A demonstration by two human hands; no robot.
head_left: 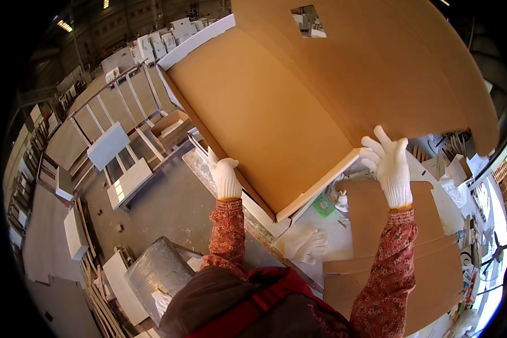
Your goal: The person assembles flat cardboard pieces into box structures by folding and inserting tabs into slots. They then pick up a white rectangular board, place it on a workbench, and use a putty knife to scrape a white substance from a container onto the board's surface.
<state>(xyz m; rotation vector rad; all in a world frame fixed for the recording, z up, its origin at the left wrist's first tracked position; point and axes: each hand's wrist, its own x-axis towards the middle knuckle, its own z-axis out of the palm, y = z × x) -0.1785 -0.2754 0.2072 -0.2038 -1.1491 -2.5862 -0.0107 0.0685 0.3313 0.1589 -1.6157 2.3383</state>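
Observation:
A large shallow cardboard box (253,118), brown inside with white outer edges, stands tilted before me with its lid raised. The lid (400,73) is a wide brown flap with a small cut-out, opened up to the right. My left hand (225,177), in a white knit glove, grips the box's near left side wall, its thumb over the inner face. My right hand (387,166), gloved alike, is open with spread fingers by the lid's lower edge and the box's right corner; whether its fingertips touch the cardboard I cannot tell.
Beneath the box is a worktable with a flat cardboard sheet (400,248), a loose white glove (307,245) and a small green packet (323,205). A metal rack with pale panels (108,145) stands to the left. A plastic-wrapped seat-like block (159,271) is at lower left.

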